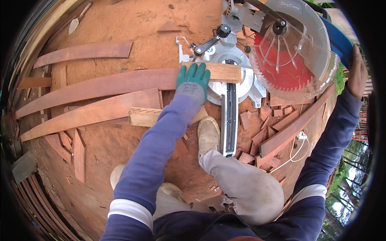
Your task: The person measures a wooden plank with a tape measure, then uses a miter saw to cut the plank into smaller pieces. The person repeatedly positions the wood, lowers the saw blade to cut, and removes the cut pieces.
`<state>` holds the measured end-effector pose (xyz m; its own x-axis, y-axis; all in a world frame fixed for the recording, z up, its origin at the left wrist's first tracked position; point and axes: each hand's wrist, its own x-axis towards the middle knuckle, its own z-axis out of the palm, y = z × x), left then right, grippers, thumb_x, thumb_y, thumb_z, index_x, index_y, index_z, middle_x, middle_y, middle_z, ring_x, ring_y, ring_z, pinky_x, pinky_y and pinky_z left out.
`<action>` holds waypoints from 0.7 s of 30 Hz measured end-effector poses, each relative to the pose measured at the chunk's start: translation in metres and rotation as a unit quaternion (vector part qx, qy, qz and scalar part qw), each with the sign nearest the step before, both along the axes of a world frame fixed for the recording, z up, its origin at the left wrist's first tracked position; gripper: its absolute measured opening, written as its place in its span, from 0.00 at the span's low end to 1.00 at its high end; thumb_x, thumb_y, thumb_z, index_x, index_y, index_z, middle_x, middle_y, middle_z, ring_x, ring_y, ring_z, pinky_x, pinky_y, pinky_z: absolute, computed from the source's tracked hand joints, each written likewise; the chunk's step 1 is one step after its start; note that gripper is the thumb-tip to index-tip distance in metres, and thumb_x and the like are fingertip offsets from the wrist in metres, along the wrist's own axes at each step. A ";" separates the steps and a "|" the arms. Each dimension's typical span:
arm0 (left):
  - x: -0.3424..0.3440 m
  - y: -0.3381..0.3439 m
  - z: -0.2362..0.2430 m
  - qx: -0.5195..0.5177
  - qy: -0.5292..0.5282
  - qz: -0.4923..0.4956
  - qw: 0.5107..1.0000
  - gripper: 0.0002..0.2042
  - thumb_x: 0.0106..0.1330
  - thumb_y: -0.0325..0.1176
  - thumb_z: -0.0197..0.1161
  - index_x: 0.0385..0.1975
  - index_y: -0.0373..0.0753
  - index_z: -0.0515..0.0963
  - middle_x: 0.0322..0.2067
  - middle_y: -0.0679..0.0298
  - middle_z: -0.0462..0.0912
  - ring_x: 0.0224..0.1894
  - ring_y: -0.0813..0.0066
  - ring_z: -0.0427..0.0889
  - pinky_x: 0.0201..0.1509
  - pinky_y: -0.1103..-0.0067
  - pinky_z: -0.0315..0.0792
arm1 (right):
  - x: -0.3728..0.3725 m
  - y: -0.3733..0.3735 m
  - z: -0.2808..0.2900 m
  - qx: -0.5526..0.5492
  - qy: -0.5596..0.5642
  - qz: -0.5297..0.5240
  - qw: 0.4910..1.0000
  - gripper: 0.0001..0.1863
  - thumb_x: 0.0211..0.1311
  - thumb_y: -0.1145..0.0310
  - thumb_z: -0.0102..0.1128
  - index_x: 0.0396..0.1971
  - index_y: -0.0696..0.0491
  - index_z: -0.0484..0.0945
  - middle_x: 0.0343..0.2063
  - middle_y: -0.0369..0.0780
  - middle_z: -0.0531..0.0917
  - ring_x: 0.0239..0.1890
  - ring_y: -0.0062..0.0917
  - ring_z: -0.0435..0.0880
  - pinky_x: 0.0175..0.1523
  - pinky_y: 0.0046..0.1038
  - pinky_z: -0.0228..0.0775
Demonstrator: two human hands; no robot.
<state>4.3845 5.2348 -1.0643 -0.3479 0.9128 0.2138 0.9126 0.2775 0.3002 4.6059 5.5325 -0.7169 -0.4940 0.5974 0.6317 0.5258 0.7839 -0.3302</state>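
Observation:
My left hand, in a green and grey work glove, lies flat with fingers spread on a light brown board. The board crosses the round base of a mitre saw. A long reddish plank runs left from the glove; whether it joins the board is hidden under my hand. At far right my bare right hand is closed on the blue handle of the saw head, its fingers partly hidden. The red toothed blade stands raised right of the board, behind a clear guard.
Curved planks and a short light block lie at left. Wood offcuts, a long board and a white cable lie at right. My shoe stands beside the saw's slotted arm. A trowel lies far left.

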 end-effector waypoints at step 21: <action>-0.004 0.005 0.021 -0.165 -0.018 -0.035 0.986 0.24 0.72 0.31 0.52 0.68 0.44 0.67 0.74 0.60 0.61 0.75 0.59 0.58 0.78 0.55 0.50 | 0.057 -0.137 -0.136 0.069 -0.024 0.012 0.997 0.22 0.65 0.56 0.59 0.43 0.62 0.81 0.44 0.49 0.85 0.47 0.39 0.81 0.56 0.36 0.68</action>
